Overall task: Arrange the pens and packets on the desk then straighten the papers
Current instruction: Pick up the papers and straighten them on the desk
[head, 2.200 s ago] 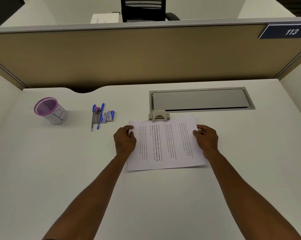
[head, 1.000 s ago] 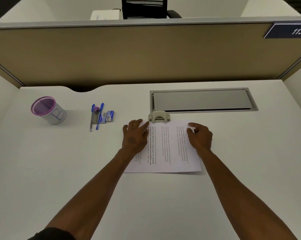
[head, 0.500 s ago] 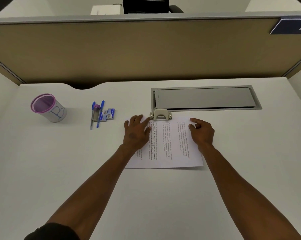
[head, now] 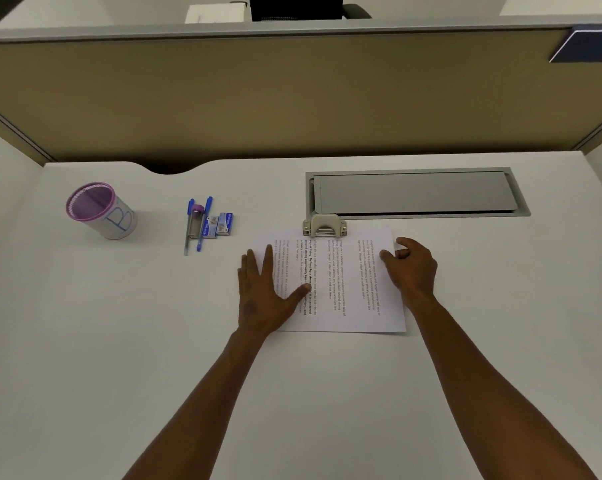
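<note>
Printed white papers (head: 341, 282) lie on the white desk (head: 119, 341), my left hand (head: 265, 292) flat and open on them, my right hand (head: 410, 266) loosely curled at their edge. Blue pens (head: 202, 223) and small blue packets (head: 220, 224) sit left, brand unreadable; the purple-rimmed white cup (head: 100, 211) shows "B".

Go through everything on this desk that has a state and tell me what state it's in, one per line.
Papers: flat on the desk, far edge at the hole punch.
Left hand: open, flat on the papers.
Right hand: fingers curled at the papers' right edge.
Hole punch: upright, handle up.
Pens: lying parallel.
Packets: flat beside the pens.
Pen cup: upright; nothing visible inside.
Cable hatch: shut.
</note>
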A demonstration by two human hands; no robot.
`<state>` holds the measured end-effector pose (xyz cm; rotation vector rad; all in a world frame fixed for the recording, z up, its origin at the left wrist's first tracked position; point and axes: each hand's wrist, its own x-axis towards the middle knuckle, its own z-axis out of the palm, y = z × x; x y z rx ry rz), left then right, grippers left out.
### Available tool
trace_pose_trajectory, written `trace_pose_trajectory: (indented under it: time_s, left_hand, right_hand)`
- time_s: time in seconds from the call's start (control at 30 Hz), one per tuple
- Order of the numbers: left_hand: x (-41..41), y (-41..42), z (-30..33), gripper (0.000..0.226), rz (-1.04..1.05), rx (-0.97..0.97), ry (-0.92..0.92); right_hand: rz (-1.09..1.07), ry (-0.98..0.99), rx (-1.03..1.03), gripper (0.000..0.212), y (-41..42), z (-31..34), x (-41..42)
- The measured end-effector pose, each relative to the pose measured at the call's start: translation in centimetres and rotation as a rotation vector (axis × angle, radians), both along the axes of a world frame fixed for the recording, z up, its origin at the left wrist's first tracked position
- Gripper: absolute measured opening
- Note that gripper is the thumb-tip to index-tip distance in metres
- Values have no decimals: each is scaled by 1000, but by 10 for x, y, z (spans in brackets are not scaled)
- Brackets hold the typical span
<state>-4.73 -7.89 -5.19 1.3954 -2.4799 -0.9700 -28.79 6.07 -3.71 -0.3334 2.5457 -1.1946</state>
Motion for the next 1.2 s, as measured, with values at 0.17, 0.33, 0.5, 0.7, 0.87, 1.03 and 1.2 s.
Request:
trace_pose_trajectory:
  time_s: [0.17,0.33,0.5,0.7,0.87,1.03,1.2]
  left_hand:
    - [19,0,5,148,-186,76,-71]
    - [28,2,5,158,-238,92,-104]
    - [27,3,5,156,-216,88,-87]
    - [30,0,5,154,-218,90,-59]
    - [30,-1,4,153,-172,120,-13]
    - [21,-4,8,132,-55,70,54]
    - [20,-7,13,119,1,78,96]
  right_hand:
    - [159,116,71,11,4,3,5]
    - [151,99,78,10,3,7,5]
    - [137,103,114,18,2,5,1]
    - [121,150,171,31,0,6,6]
    - [109,141,153,21,0,5,6]
    - [137,151,169,17,-1,3,6]
    - [168,187,245,18,-2,3,7]
